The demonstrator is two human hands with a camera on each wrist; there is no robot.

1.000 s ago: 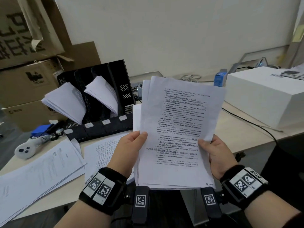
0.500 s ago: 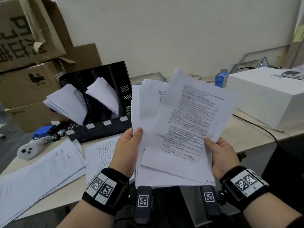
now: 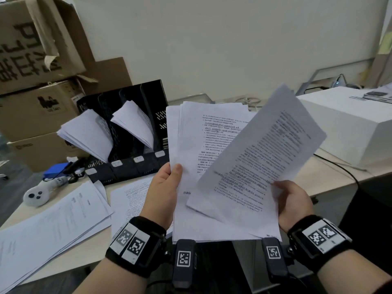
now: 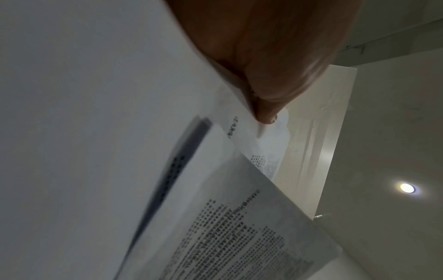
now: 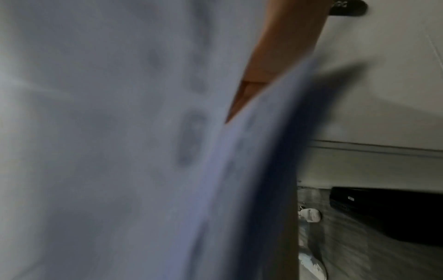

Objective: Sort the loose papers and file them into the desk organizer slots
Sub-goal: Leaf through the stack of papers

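Note:
My left hand grips a stack of printed papers by its left edge, thumb on the front. The thumb pinches that stack in the left wrist view. My right hand pinches a single printed sheet at its lower right edge; the sheet tilts right across the stack. In the right wrist view the sheet is a blur. The black desk organizer stands at the back left, with paper bundles leaning out of two slots.
Loose papers lie on the desk's left side, with another sheet under my left wrist. A white controller and a blue object sit left of the organizer. Cardboard boxes stand behind; a white box stands right.
My right hand has drawn the top sheet off the stack and swung it to the right and tilted it. My left hand keeps hold of the remaining stack.

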